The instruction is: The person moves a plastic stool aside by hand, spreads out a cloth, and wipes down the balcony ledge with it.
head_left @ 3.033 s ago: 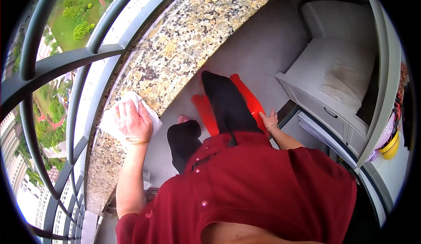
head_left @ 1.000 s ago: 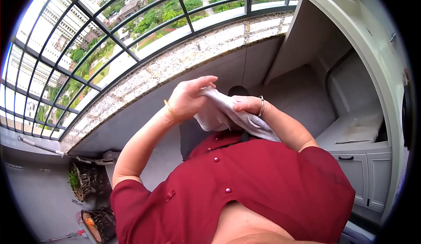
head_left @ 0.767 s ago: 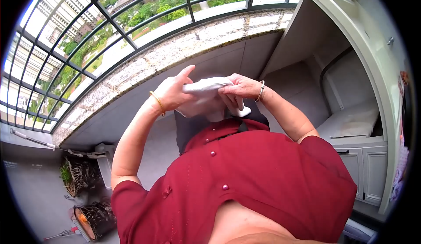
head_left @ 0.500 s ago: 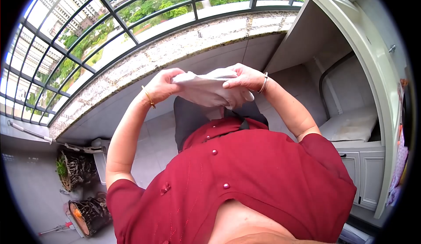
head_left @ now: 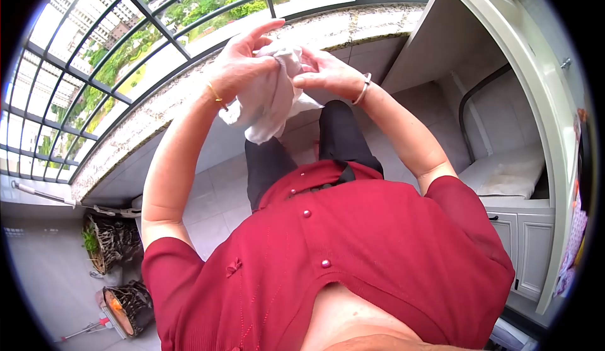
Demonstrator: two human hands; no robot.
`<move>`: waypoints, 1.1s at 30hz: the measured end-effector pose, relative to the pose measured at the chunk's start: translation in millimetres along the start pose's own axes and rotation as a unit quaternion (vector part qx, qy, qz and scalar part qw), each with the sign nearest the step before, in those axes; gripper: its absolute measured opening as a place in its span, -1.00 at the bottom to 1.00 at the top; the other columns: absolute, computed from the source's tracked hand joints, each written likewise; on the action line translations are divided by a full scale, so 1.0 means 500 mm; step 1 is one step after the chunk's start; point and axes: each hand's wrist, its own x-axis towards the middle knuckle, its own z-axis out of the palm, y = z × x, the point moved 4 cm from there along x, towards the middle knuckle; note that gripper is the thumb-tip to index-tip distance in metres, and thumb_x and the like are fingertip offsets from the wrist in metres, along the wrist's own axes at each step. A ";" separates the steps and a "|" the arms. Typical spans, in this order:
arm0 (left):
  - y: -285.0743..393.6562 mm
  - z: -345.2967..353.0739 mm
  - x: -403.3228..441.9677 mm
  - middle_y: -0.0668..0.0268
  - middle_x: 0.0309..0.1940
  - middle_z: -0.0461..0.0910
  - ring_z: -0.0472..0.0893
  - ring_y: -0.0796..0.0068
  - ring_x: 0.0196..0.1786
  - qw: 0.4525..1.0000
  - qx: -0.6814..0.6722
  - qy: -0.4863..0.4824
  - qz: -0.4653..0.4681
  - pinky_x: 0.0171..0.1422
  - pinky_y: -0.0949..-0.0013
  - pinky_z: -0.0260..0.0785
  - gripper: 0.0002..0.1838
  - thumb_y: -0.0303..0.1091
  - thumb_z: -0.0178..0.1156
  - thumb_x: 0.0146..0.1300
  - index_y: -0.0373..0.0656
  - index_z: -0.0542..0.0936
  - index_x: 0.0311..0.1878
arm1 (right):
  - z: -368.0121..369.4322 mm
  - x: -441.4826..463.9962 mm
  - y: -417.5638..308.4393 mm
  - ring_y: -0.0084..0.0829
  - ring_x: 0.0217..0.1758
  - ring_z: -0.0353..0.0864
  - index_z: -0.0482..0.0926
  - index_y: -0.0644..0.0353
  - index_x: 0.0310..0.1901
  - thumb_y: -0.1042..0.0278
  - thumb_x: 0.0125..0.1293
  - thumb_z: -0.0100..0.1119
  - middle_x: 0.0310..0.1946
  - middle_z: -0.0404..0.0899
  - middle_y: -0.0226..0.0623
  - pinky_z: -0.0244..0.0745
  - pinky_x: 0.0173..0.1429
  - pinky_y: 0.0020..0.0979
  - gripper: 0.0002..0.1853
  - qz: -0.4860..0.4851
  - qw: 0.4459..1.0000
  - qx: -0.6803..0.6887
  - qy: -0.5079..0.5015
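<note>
A white cloth (head_left: pixel 270 102) hangs bunched and folded between my two hands, in front of the granite ledge. My left hand (head_left: pixel 242 64), with a gold bracelet at the wrist, grips its upper part between thumb and fingers, one finger sticking out. From the other side, my right hand (head_left: pixel 334 78), wearing a silver bangle, has its thumb and fingertips closed at the cloth's upper edge. Its fingertips are partly hidden by the fabric. Loose ends of the cloth droop below both hands, above my dark trousers (head_left: pixel 271 165).
A granite ledge (head_left: pixel 157 108) curves along a window with dark metal bars (head_left: pixel 170 35). Two dark, rough-sided planters (head_left: pixel 113 245) stand on the floor at lower left. On the right are a pale cabinet (head_left: pixel 532 250) and an open recess with a light cushion-like pad (head_left: pixel 510 171).
Both hands have risen and come closer together, shifting left towards the ledge. The cloth, stretched between them before, is now gathered and hanging down.
</note>
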 end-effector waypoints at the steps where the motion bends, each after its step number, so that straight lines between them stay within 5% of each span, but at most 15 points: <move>1: -0.001 0.001 0.011 0.37 -0.20 0.43 0.47 0.61 -0.16 0.996 0.091 -0.008 0.011 0.02 0.53 0.35 -0.27 -0.59 0.17 -0.01 -0.03 0.28 0.32 | 0.018 0.014 -0.017 -0.57 -0.02 0.45 0.33 0.22 0.20 0.20 0.19 0.22 -0.12 0.53 -0.34 0.34 0.11 -0.51 -0.43 0.005 0.999 0.042 -0.035; 5: 0.006 -0.046 0.014 0.31 -0.14 0.46 0.47 0.52 -0.03 0.948 0.314 0.011 0.051 0.14 0.42 0.32 -0.10 -0.45 0.34 -0.06 0.02 0.13 0.39 | 0.002 0.050 -0.023 -0.75 -0.32 0.42 0.55 0.21 -0.16 0.20 0.22 0.23 -0.36 0.55 -0.54 0.38 -0.21 -0.61 -0.72 0.046 0.996 0.050 0.058; 9: -0.031 -0.048 -0.020 0.25 -0.06 0.50 0.44 0.42 0.05 0.981 0.191 -0.041 -0.005 0.19 0.33 0.28 -0.07 -0.40 0.35 -0.10 -0.05 0.11 0.38 | -0.001 0.066 -0.061 -0.77 -0.28 0.43 0.53 0.21 -0.09 0.29 0.27 0.17 -0.32 0.54 -0.56 0.38 -0.19 -0.66 -0.76 0.007 1.000 -0.002 0.024; 13: -0.156 -0.019 -0.064 0.29 -0.21 0.59 0.53 0.52 -0.09 0.986 0.047 -0.003 -0.160 0.06 0.41 0.38 -0.59 -0.47 0.20 0.00 -0.22 0.51 0.00 | -0.001 0.057 -0.122 -0.76 -0.26 0.45 0.52 0.24 -0.11 0.32 0.29 0.14 -0.30 0.54 -0.53 0.40 -0.14 -0.66 -0.78 -0.051 0.996 0.055 0.058; 14: -0.170 -0.006 -0.084 0.32 -0.28 0.60 0.55 0.57 -0.14 0.975 0.172 -0.016 -0.139 0.01 0.43 0.40 -0.71 -0.44 0.21 0.02 -0.23 0.58 -0.13 | -0.009 0.052 -0.128 -0.74 -0.24 0.47 0.52 0.25 -0.11 0.34 0.29 0.14 -0.29 0.55 -0.51 0.40 -0.09 -0.65 -0.79 -0.052 0.992 0.100 0.058; 15: -0.188 0.014 -0.098 0.32 -0.29 0.61 0.57 0.58 -0.22 0.952 0.298 -0.056 -0.040 -0.04 0.43 0.42 -0.77 -0.40 0.22 0.04 -0.21 0.61 -0.20 | -0.022 0.051 -0.122 -0.78 -0.37 0.40 0.51 0.25 -0.20 0.28 0.30 0.14 -0.42 0.51 -0.54 0.34 -0.29 -0.71 -0.79 -0.058 0.991 0.081 0.087; 17: -0.279 0.044 -0.125 0.48 -0.32 0.58 0.47 0.73 -0.25 0.983 0.064 -0.078 -0.152 -0.08 0.58 0.35 -0.82 -0.49 0.16 0.15 -0.26 0.59 -0.17 | -0.035 0.034 -0.137 -0.77 -0.34 0.41 0.51 0.26 -0.18 0.28 0.29 0.14 -0.40 0.52 -0.53 0.36 -0.25 -0.69 -0.79 -0.041 0.997 0.013 0.059; 21: -0.271 -0.043 -0.109 0.47 -0.31 0.58 0.49 0.72 -0.21 0.988 0.107 0.076 -0.075 -0.02 0.59 0.35 -0.80 -0.54 0.03 0.22 -0.27 0.57 -0.12 | -0.106 0.013 -0.135 -0.78 -0.26 0.41 0.52 0.24 -0.13 0.32 0.29 0.14 -0.33 0.51 -0.55 0.37 -0.12 -0.64 -0.79 0.006 0.993 -0.105 0.047; 23: -0.299 -0.141 -0.091 0.25 -0.36 0.65 0.56 0.67 -0.28 0.951 0.188 0.200 -0.142 -0.11 0.51 0.40 -0.71 -0.39 0.04 0.19 -0.17 0.58 -0.04 | -0.167 0.020 -0.123 -0.77 -0.26 0.41 0.52 0.25 -0.12 0.31 0.29 0.14 -0.34 0.51 -0.57 0.37 -0.11 -0.63 -0.78 0.024 0.982 -0.176 0.064; 27: -0.110 -0.208 -0.006 0.10 -0.31 0.60 0.58 0.14 -0.19 0.872 0.410 0.252 0.087 -0.07 0.24 0.40 -0.79 -0.36 0.07 0.14 -0.15 0.61 -0.21 | -0.270 0.091 -0.072 -0.57 -0.19 0.51 0.49 0.24 -0.04 0.25 0.25 0.15 -0.30 0.57 -0.45 0.40 -0.03 -0.52 -0.68 -0.023 0.958 -0.264 0.113; 29: -0.072 -0.234 0.046 0.06 -0.19 0.58 0.55 0.10 -0.12 0.838 0.471 0.273 0.038 -0.01 0.22 0.39 -0.75 -0.36 0.07 0.12 -0.12 0.60 -0.14 | -0.273 0.163 -0.067 -0.70 -0.41 0.38 0.54 0.30 -0.36 0.41 0.17 0.17 -0.54 0.51 -0.49 0.33 -0.30 -0.53 -0.88 -0.106 0.935 -0.295 0.167; 30: -0.104 -0.263 0.090 0.02 -0.05 0.49 0.50 0.06 0.00 0.812 0.495 0.309 0.030 0.07 0.20 0.36 -0.68 -0.35 0.06 0.13 -0.10 0.54 -0.02 | -0.293 0.196 -0.032 -0.43 -0.46 0.51 0.56 0.29 -0.38 0.31 0.08 0.22 -0.55 0.55 -0.22 0.40 -0.32 -0.38 -0.80 -0.110 0.899 -0.363 0.218; 31: -0.147 -0.280 0.117 -0.02 0.10 0.41 0.44 0.03 0.11 0.783 0.518 0.345 0.024 0.15 0.19 0.34 -0.60 -0.34 0.06 0.14 -0.07 0.48 0.10 | -0.298 0.224 0.011 -0.12 -0.24 0.53 0.50 0.23 -0.28 0.19 0.06 0.21 -0.37 0.55 -0.08 0.40 -0.15 -0.24 -0.70 -0.044 0.863 -0.449 0.228; 32: -0.174 -0.262 0.123 -0.04 0.21 0.24 0.30 -0.02 0.22 0.741 0.556 0.378 0.007 0.25 0.17 0.24 -0.51 -0.33 0.05 0.15 -0.05 0.36 0.20 | -0.299 0.243 0.049 -0.24 -0.07 0.57 0.43 0.16 0.08 0.13 0.15 0.19 -0.16 0.58 -0.15 0.44 0.05 -0.29 -0.52 0.045 0.803 -0.545 0.238; 33: -0.192 -0.236 0.135 -0.06 0.33 0.07 0.16 -0.08 0.33 0.695 0.591 0.409 -0.008 0.35 0.14 0.14 -0.41 -0.32 0.05 0.16 -0.02 0.24 0.31 | -0.313 0.268 0.134 -0.03 0.18 0.38 0.32 0.07 0.18 0.04 0.10 0.16 0.11 0.40 -0.04 0.31 0.21 -0.14 -0.39 0.054 0.791 -0.549 0.265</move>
